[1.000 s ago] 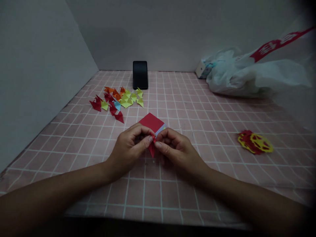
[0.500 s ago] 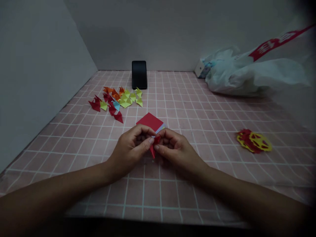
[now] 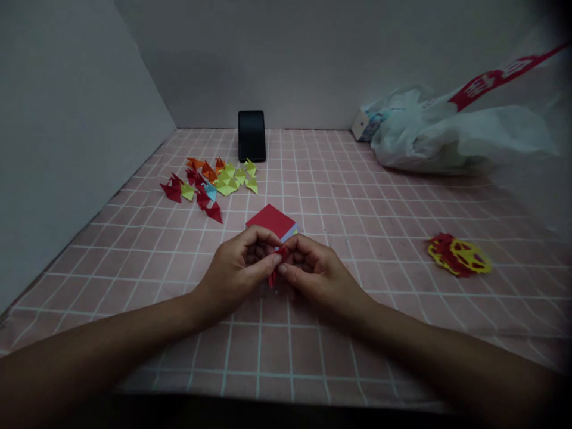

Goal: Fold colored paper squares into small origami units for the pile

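Between my two hands is a small folded red origami paper (image 3: pixel 272 277), its narrow point hanging down below my fingers. My left hand (image 3: pixel 241 260) pinches it between thumb and forefinger. From the other side my right hand (image 3: pixel 315 265) grips it too, thumb and forefinger meeting those of the left. Most of the paper is hidden by the fingertips. Just behind the hands lies a stack of square origami paper (image 3: pixel 270 220), red on top with pale and yellow edges showing at its right.
Several folded paper cranes (image 3: pixel 227 182) in red, orange, yellow and blue lie at back left. A black phone (image 3: pixel 251 136) leans near the back wall. Back right sits a white plastic bag (image 3: pixel 429 140) beside a small box (image 3: pixel 364 124). Red and yellow cut-outs (image 3: pixel 460 256) lie at right.
The red paper has turned a little between my fingers, its hanging point now further left and less of it showing. My right thumb has shifted slightly left.
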`<action>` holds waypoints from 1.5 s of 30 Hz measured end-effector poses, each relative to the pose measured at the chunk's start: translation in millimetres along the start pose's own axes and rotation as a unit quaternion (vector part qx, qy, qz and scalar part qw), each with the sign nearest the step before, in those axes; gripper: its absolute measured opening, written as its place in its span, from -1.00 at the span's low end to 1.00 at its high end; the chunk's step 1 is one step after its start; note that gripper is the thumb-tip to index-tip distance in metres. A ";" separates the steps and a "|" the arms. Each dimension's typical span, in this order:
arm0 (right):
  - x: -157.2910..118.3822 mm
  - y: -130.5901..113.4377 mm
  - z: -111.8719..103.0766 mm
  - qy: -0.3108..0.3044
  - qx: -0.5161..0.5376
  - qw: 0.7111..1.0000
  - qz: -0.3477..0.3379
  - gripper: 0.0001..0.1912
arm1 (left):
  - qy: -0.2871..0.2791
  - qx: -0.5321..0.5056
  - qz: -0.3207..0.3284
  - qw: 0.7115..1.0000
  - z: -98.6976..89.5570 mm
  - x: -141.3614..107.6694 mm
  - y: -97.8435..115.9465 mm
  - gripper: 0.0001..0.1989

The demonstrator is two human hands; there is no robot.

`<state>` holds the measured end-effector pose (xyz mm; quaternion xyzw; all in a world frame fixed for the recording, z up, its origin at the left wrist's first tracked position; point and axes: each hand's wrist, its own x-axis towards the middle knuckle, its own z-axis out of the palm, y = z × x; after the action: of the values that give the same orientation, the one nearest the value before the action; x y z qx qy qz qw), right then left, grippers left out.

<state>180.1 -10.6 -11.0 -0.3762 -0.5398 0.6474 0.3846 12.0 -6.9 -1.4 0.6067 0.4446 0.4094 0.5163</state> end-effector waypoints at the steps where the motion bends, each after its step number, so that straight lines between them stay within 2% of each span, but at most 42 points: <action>1: -0.4 -0.6 -0.5 -0.004 0.003 1.000 0.004 -0.93 | 0.000 -0.001 0.001 1.000 -0.6 0.4 -0.3 -0.89; 8: -0.7 -2.3 -2.4 0.007 -0.015 1.000 0.016 -0.87 | -0.021 -0.013 -0.010 1.000 -2.4 1.1 -0.8 -0.88; 14: -0.8 -2.5 -1.3 0.030 -0.010 0.999 0.030 -0.82 | -0.042 -0.016 -0.030 0.999 -0.7 0.1 1.1 -0.78; 19: -1.9 -0.7 -2.9 0.014 -0.003 1.000 0.021 -0.76 | -0.050 -0.023 -0.039 0.998 0.2 0.0 0.8 -0.79; 25: -1.0 -1.6 -3.9 0.033 -0.006 0.999 0.009 -0.80 | -0.059 -0.028 -0.043 0.997 0.3 0.1 0.5 -0.77; 31: -0.4 -2.5 -3.3 0.053 0.009 0.999 0.008 -0.78 | -0.067 0.003 -0.014 0.998 0.4 -1.7 -0.6 -0.74; 36: 1.1 -2.1 -3.4 0.066 0.018 0.998 0.000 -0.77 | -0.042 0.084 0.024 0.995 -1.0 -3.3 0.1 -0.84; 41: 1.5 0.0 -3.5 0.069 0.033 0.997 -0.017 -0.79 | 0.004 0.177 0.090 0.980 -1.0 -2.6 0.8 -0.91; 45: 1.0 1.3 -3.4 0.069 0.030 0.997 -0.024 -0.81 | 0.015 0.204 0.103 0.974 -0.5 -2.3 1.5 -0.91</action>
<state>182.7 -8.5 -12.8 -0.3951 -0.5015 0.6262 0.4475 11.1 -9.1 0.0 0.7356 0.4614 0.3698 0.3305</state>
